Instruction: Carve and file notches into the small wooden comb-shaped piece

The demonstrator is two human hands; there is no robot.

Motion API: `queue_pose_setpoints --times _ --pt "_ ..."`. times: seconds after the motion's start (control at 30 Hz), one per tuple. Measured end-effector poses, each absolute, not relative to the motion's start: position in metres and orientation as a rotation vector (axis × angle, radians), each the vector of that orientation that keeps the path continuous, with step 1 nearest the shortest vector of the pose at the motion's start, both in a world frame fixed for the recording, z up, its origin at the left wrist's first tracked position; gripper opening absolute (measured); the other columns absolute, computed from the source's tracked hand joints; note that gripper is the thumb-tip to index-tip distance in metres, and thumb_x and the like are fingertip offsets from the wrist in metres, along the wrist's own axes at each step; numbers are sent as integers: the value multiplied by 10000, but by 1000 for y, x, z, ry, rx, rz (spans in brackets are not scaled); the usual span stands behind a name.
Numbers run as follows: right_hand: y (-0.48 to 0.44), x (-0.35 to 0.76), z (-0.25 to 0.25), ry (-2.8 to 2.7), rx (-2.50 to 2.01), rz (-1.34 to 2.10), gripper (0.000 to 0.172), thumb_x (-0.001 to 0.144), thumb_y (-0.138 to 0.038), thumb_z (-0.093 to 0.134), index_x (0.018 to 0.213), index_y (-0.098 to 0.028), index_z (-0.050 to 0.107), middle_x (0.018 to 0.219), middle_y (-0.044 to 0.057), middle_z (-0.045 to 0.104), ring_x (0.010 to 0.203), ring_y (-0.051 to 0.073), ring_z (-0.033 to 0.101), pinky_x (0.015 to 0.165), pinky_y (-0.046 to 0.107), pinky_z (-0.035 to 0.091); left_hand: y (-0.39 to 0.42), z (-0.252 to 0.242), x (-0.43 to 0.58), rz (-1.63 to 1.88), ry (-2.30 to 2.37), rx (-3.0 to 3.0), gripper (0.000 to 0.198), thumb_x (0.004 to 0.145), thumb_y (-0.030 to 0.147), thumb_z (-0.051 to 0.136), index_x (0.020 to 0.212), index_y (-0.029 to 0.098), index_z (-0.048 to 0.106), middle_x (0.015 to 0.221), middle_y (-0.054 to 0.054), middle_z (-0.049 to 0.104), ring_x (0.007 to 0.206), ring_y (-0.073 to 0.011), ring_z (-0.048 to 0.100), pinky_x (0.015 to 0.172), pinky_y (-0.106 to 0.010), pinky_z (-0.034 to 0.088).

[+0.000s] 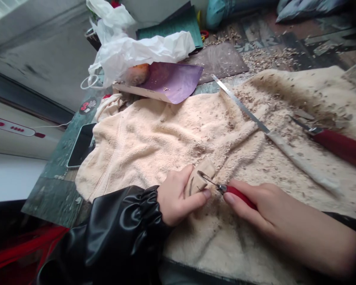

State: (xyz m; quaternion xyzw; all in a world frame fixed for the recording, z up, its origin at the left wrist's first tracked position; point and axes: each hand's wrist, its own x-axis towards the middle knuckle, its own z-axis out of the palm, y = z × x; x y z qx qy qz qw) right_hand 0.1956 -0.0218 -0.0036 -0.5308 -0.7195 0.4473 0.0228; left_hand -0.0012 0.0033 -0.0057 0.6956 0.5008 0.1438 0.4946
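Observation:
My left hand [180, 198] is closed around a small pale wood block [206, 170] with dark curved lines on it, pressing it down on the cream towel [154, 146]. My right hand [255, 206] grips the red handle of a hook carving knife [240, 196]. Its thin curved blade lies at the block's face, close to my left thumb. Whether the edge cuts into the wood, I cannot tell. Part of the block is hidden behind my left fingers.
A long metal blade with a wrapped handle [296, 154] and another red-handled knife [341, 144] lie on the towel at right among wood shavings. Behind are purple sheet [178, 81] and a white plastic bag [148, 49]. A phone [81, 145] rests at left.

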Motion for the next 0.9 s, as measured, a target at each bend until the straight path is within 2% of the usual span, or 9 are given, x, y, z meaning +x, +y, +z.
queue_pose_setpoints --times 0.23,0.33,0.5,0.73,0.83,0.9 --pt "-22 195 -14 -2292 -1652 1207 322 874 -440 329 718 -220 505 565 -5 587 474 118 525 501 235 375 0 -10 2 296 1310 1738 293 744 461 458 752 172 415 595 29 404 547 -110 388 532 -263 297" --pt "-26 193 -17 -2291 -1645 1048 299 865 -424 360 700 -216 497 514 -6 570 442 119 515 460 228 355 0 -10 3 292 1330 1753 293 743 458 459 779 170 424 602 26 414 543 -113 396 537 -266 311" --pt "-36 184 -22 -2289 -1777 812 322 878 -453 287 712 -233 454 513 -14 565 447 147 545 426 244 331 0 -10 3 312 1330 1779 251 732 414 461 778 172 413 606 24 416 554 -119 397 546 -270 305" --pt "-45 172 -30 -2269 -1806 331 368 888 -473 227 706 -223 425 482 -13 523 358 154 501 358 254 239 0 -11 5 386 1361 1763 233 722 401 446 739 173 399 610 23 395 553 -113 366 550 -275 296" --pt "-41 173 -28 -2214 -1777 401 384 881 -494 232 727 -217 447 506 -8 533 385 150 516 373 254 269 -1 -12 5 410 1385 1724 236 733 402 448 717 176 382 595 30 377 543 -106 358 533 -267 292" --pt "-36 176 -23 -2200 -1729 654 380 882 -492 239 743 -218 463 541 -7 557 449 147 549 412 251 323 -1 -12 5 427 1382 1688 241 730 402 455 702 177 374 588 34 362 541 -100 348 525 -260 288"
